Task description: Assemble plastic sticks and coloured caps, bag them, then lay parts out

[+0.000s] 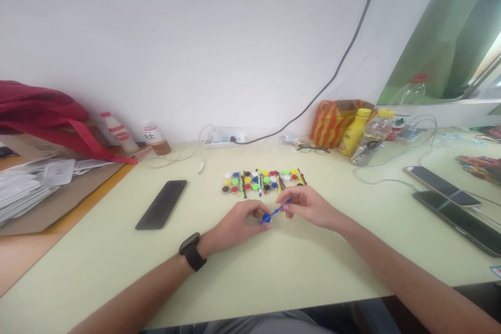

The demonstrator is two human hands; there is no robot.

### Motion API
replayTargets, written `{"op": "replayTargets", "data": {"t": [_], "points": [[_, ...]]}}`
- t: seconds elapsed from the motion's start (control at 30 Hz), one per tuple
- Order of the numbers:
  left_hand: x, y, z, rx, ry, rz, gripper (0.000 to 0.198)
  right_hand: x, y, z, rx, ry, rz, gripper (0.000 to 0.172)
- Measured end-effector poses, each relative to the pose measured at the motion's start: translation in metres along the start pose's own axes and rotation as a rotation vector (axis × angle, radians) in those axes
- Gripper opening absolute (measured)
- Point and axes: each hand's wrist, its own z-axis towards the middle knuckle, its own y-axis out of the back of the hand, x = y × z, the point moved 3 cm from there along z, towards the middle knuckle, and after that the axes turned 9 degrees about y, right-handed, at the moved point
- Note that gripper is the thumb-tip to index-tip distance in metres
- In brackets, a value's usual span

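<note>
Low over the table, my left hand (245, 223) pinches a small round piece with a blue top (266, 217) between thumb and fingers. My right hand (305, 206) grips the upper end of a thin blue plastic stick (277, 210) with small knobs along it. The stick slants down to the left, and its lower end lies across the blue top; whether it is fixed there I cannot tell. Just beyond my hands, several small round pieces with coloured tops (247, 180) stand in rows. Thin coloured sticks (260, 183) lie between the groups.
A black phone (161, 204) lies to the left, and two more phones (456, 219) with cables lie at the right. Glasses (313, 149), a power strip (223, 139), bottles (354, 133) and a striped bag (326, 122) line the wall. Papers (31, 182) are piled far left.
</note>
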Motion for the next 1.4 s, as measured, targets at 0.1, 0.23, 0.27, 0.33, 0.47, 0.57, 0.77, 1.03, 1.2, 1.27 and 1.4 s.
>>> {"op": "replayTargets", "data": {"t": [0.1,0.23,0.27,0.33,0.47,0.57,0.77,1.03,1.2,1.27,1.4], "points": [[-0.002,-0.002,0.009,0.055,0.038,-0.17,0.028,-0.006,-0.006,-0.003,-0.063,0.02,0.114,0.027],[0.002,-0.007,0.013,-0.039,0.013,-0.328,0.036,-0.01,-0.011,-0.003,-0.074,0.033,0.099,0.03],[0.003,-0.009,0.013,-0.048,-0.001,-0.338,0.039,-0.011,-0.012,-0.003,-0.072,0.038,0.08,0.03],[0.003,-0.012,0.01,-0.043,-0.035,-0.326,0.041,-0.012,-0.014,-0.003,-0.068,0.046,0.042,0.03],[0.001,-0.013,0.006,-0.084,-0.07,-0.254,0.03,-0.014,-0.016,-0.003,-0.049,0.071,-0.068,0.028],[0.003,-0.011,0.007,-0.155,-0.086,-0.186,0.027,-0.014,-0.014,-0.004,-0.022,0.125,-0.223,0.024],[0.01,-0.007,0.006,-0.257,-0.102,-0.037,0.022,-0.015,-0.008,-0.005,-0.019,0.199,-0.479,0.02],[0.004,-0.006,0.004,-0.251,-0.159,0.036,0.017,-0.014,-0.008,-0.005,0.018,0.216,-0.464,0.017],[0.003,-0.006,0.003,-0.268,-0.187,0.049,0.016,-0.015,-0.009,-0.005,-0.011,0.204,-0.439,0.016],[0.004,-0.005,0.003,-0.298,-0.185,0.05,0.014,-0.016,-0.009,-0.004,-0.019,0.176,-0.389,0.017],[0.005,-0.005,0.004,-0.324,-0.172,0.038,0.012,-0.018,-0.01,-0.003,-0.012,0.104,-0.232,0.022]]}}
